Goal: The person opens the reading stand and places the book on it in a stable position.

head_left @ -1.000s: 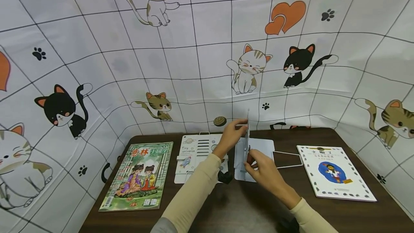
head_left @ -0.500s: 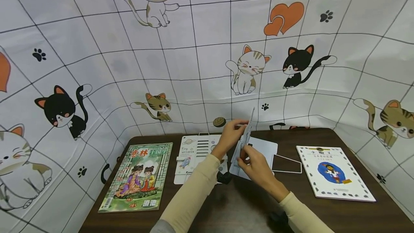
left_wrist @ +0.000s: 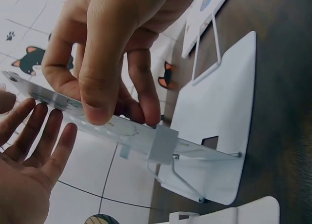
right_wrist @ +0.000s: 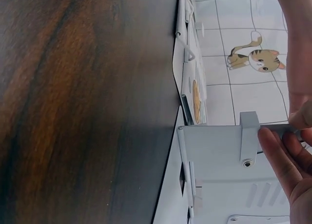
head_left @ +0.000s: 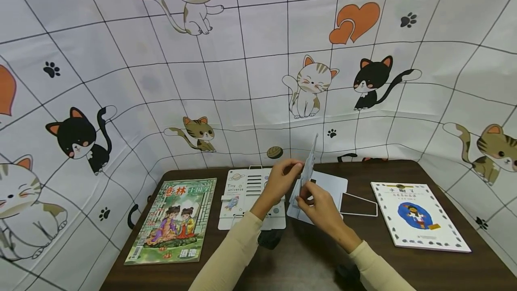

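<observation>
A white metal book stand is unfolded on the table, its panel raised on edge and leaning to the right above the flat base. My right hand pinches the panel's near edge between thumb and fingers, beside a white page clip. On the panel's other side is my left hand, its fingers extended, with the fingertips right at the panel's left face in the left wrist view. A small rectangular cutout shows in the base, and a bent wire leg stands between base and panel.
Left of the hands lies a second white stand printed "Tiny universe", with slots and clips. A colourful magazine is at the far left, a white book at the right. The dark table backs onto a cat-print cloth.
The panel has swung from upright to a slight rightward lean, the base turning a little with it. My left hand has come off the panel's far edge, moving lower and leftward; my right hand keeps its pinch.
</observation>
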`<state>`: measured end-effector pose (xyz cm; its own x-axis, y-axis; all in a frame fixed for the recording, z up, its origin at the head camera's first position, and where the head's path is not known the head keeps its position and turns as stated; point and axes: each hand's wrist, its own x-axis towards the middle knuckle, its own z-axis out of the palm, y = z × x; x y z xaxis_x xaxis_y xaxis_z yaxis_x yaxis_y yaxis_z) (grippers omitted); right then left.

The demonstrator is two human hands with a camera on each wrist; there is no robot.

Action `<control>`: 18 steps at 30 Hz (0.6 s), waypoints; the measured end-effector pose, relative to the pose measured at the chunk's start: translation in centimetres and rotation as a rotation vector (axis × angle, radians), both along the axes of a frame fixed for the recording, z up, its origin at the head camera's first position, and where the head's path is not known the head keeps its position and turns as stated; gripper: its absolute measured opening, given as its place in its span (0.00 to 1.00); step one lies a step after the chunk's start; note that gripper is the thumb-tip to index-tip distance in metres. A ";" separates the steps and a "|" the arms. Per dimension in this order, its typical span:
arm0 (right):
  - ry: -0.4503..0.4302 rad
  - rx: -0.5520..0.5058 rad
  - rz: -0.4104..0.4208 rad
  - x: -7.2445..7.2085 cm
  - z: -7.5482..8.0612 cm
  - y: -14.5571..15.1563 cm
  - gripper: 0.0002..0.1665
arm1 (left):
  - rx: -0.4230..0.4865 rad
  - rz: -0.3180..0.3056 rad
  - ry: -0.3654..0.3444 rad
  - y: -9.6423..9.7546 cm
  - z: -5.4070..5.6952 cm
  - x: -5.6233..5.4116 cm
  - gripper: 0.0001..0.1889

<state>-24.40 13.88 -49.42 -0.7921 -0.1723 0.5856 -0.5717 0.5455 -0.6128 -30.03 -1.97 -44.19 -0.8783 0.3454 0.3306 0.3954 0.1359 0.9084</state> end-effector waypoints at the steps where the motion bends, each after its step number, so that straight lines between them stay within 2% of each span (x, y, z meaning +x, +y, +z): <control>1: -0.002 -0.002 0.000 0.0 0.0 0.0 0.16 | -0.003 -0.006 -0.003 -0.2 0.0 0.4 0.16; 5: 0.007 -0.007 -0.003 0.0 -0.2 0.0 0.16 | -0.057 -0.028 0.038 -0.8 -0.4 1.5 0.17; 9: 0.039 -0.009 -0.002 -0.1 -0.4 0.1 0.16 | -0.047 -0.051 0.112 -0.8 -0.8 2.1 0.20; 11: 0.045 -0.008 0.018 -0.1 -0.3 0.2 0.16 | -0.039 -0.040 0.150 -0.6 -0.9 2.3 0.20; 15: -0.026 -0.005 0.094 -0.5 0.4 1.5 0.12 | -0.037 -0.010 0.187 -0.4 -1.1 2.6 0.18; 18: -0.112 -0.044 0.131 -1.7 1.5 3.2 0.06 | -0.036 0.007 0.202 -0.4 -1.2 2.7 0.18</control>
<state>-26.07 17.06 -47.94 -0.8253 -0.2550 0.5038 -0.5629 0.4421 -0.6983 -27.37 -2.32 -45.40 -0.7977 0.3545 0.4879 0.5681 0.1701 0.8052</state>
